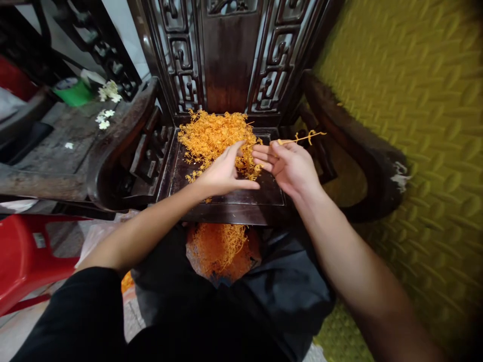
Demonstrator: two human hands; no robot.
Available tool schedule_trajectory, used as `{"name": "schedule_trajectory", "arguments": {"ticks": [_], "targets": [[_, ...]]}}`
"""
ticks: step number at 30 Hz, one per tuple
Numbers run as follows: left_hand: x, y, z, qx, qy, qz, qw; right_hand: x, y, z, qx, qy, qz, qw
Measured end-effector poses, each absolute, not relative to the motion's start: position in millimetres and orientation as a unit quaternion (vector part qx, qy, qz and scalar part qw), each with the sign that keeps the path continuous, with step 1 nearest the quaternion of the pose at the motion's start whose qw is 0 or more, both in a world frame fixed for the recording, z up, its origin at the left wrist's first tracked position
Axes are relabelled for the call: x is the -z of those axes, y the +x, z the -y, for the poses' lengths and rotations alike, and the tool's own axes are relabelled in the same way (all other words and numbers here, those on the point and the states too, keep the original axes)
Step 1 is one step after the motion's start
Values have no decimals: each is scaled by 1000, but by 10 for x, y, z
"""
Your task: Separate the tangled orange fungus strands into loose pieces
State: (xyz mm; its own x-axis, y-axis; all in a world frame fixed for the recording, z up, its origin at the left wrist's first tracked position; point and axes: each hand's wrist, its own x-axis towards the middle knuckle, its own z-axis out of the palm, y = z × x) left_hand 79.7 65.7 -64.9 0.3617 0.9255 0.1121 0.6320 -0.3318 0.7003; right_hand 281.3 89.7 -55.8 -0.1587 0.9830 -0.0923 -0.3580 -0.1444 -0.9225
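Note:
A heap of orange sprigs [215, 138], thin stems with small curled tips, lies on the seat of a dark carved wooden chair [260, 198]. My left hand [222, 173] reaches over the near right side of the heap, its thumb held apart from the fingers; I see nothing in it. Right of the heap, my right hand [292, 166] is palm up, pinching a single orange sprig [310, 137] between thumb and forefinger. The sprig's curled end points right, and its other fingers stretch toward the heap. My left hand's fingertips partly hide the orange sprigs behind them.
Below the seat edge, between my knees, an orange-red container [243, 261] holds more orange stems. At left are a wooden surface with green tape [73, 91] and white flowers [103, 119], and a red stool [22, 256]. Yellow textured matting [433, 125] covers the right side.

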Motion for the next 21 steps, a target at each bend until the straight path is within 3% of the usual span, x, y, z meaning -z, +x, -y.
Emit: {"name": "schedule_trajectory", "arguments": {"ticks": [8,14,21], "targets": [[650,1002,-713,-424,620,-505,425,700,2621,-769,-500,-417,494,576],[487,931,-674,-465,529,-470,532,657,2721,-692,-287,-486,705,429],[295,917,-580,-484,410,-485,602,550,2794,-637,-383,-417,687,456]]}}
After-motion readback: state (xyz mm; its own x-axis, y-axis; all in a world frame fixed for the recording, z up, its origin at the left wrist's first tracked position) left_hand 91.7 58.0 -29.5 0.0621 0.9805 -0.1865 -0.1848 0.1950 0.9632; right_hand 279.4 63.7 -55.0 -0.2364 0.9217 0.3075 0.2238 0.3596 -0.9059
